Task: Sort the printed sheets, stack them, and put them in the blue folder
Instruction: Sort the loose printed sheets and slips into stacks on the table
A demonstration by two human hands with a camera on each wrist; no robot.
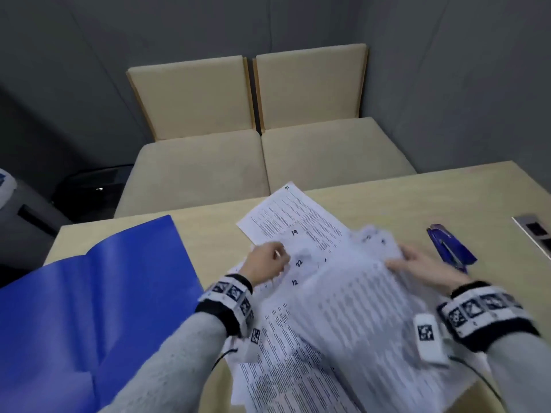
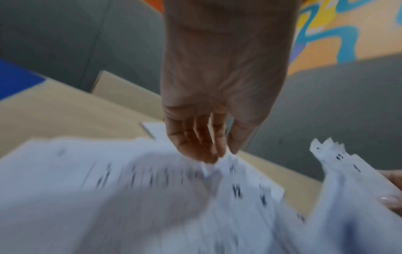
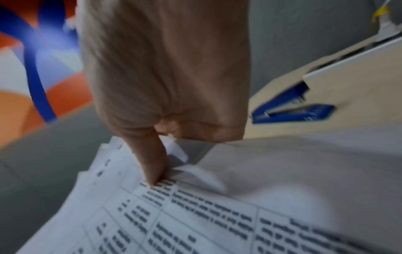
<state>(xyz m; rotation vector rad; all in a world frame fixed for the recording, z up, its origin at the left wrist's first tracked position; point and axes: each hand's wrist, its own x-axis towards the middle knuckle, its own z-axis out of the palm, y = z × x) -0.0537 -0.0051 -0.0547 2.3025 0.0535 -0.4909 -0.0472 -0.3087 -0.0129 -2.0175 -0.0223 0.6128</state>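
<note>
Pinching the printed sheets [image 1: 337, 308] at their far edges, my left hand [image 1: 267, 262] and right hand [image 1: 423, 265] hold them mid-desk [image 1: 387, 198]; blue folder [image 1: 98, 296] lies open leftward, stapler [image 1: 450, 247] just right.

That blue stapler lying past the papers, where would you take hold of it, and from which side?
Judging from its pose, grip the blue stapler across its long narrow body, near the middle, coming down from above with the right hand, which is next to it. It lies flat on the table, its sides bare, apart from the printed sheets.
</note>
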